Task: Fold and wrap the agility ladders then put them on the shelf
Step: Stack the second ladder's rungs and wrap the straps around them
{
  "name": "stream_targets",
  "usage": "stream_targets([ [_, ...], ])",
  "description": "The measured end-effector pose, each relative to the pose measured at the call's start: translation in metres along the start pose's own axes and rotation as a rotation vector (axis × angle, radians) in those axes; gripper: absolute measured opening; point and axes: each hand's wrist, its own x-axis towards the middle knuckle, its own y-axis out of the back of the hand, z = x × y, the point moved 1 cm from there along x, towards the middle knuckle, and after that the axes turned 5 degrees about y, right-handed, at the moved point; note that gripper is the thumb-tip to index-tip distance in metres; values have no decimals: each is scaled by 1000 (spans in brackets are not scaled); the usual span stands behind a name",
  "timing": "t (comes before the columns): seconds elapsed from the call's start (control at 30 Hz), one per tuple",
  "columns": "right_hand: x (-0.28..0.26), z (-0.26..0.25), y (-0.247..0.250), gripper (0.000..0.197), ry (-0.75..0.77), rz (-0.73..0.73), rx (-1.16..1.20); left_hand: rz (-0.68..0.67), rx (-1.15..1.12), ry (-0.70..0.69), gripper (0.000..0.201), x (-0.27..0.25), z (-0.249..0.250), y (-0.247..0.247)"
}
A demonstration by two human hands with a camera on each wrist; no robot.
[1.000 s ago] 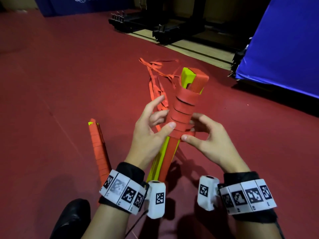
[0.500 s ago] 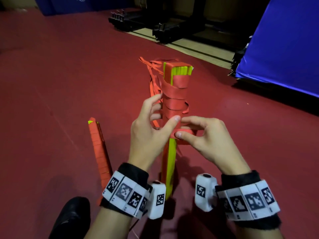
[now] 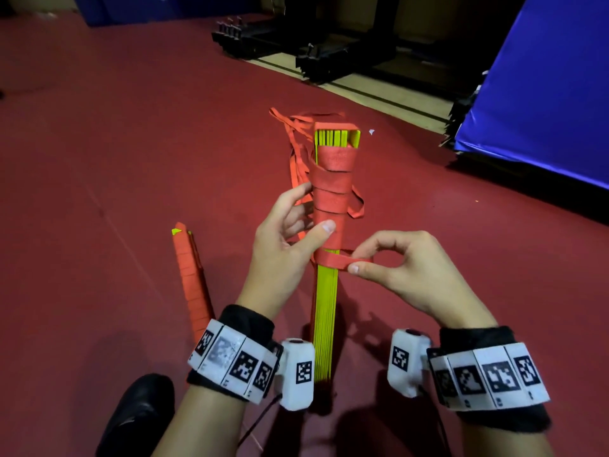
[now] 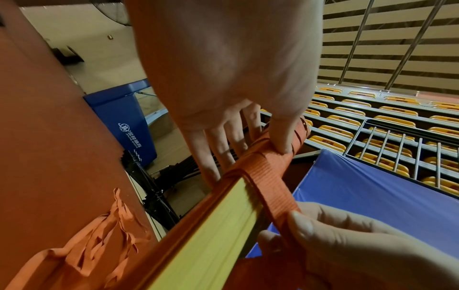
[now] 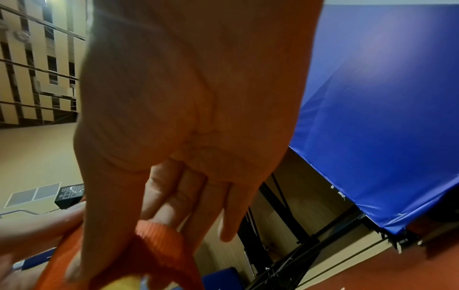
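Note:
A folded agility ladder (image 3: pixel 324 311), a bundle of yellow rungs, stands upright on the red floor with orange strap wound round its upper half (image 3: pixel 332 189). My left hand (image 3: pixel 290 239) grips the wrapped part, thumb on the front (image 4: pixel 283 137), fingers behind. My right hand (image 3: pixel 395 268) pinches a flat length of the orange strap (image 3: pixel 342 260) just right of the bundle, pulled across the rungs (image 4: pixel 275 194). In the right wrist view the strap (image 5: pixel 159 247) bends under the thumb. Loose strap loops (image 3: pixel 296 150) hang behind. A second, fully wrapped ladder (image 3: pixel 191 278) lies on the floor to the left.
A blue padded mat (image 3: pixel 540 84) stands at the right. Black metal frames (image 3: pixel 316 44) sit on a tan strip of floor ahead. A black shoe (image 3: pixel 138 413) is at the bottom left. A wire rack and rows of yellow seats (image 4: pixel 387 133) show beyond.
The bundle has turned from leaning right to upright, its yellow edge now facing me. My right hand has drawn the strap out to the right and lower on the rungs.

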Motion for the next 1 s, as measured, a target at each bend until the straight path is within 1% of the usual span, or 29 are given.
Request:
stream_targets([
  [0.13,3,5,-3,22,51,43,70,-48,-30,26,52,1,0,3],
  [0.2,4,7,-5,23,44,44,102,-74,-39,47,50,0,1,2],
  [0.27,5,8,-7,29,41,55,112,-93,-54,62,51,0,2,3],
  [0.37,6,9,-17,42,-1,26,131,-120,-50,61,56,-1,1,5],
  [0.4,5,9,-22,42,-22,14,156,-115,-38,61,60,-2,2,6],
  [0.47,5,9,-28,38,-52,52,187,-64,22,33,68,-5,4,4],
  [0.57,7,9,-32,32,-62,161,158,105,221,-85,80,-13,1,2],
  [0.63,9,10,-31,32,-68,172,145,133,277,-100,86,-16,-4,0],
  [0.67,9,11,-31,33,-67,158,156,134,268,-87,86,-15,-7,-1],
  [0.73,8,11,-28,32,-44,117,187,130,170,-43,85,-13,-11,-2],
  [0.8,8,12,-24,33,-30,90,181,75,60,-24,86,-10,-13,0],
  [0.87,7,16,-20,31,-37,62,104,16,22,-15,87,-7,-13,2],
  [0.93,6,18,-16,19,-60,12,-19,-27,5,-3,84,-6,-10,2],
  [1.0,3,18,-13,7,-82,-2,-66,-45,-7,3,83,-6,-8,2],
])
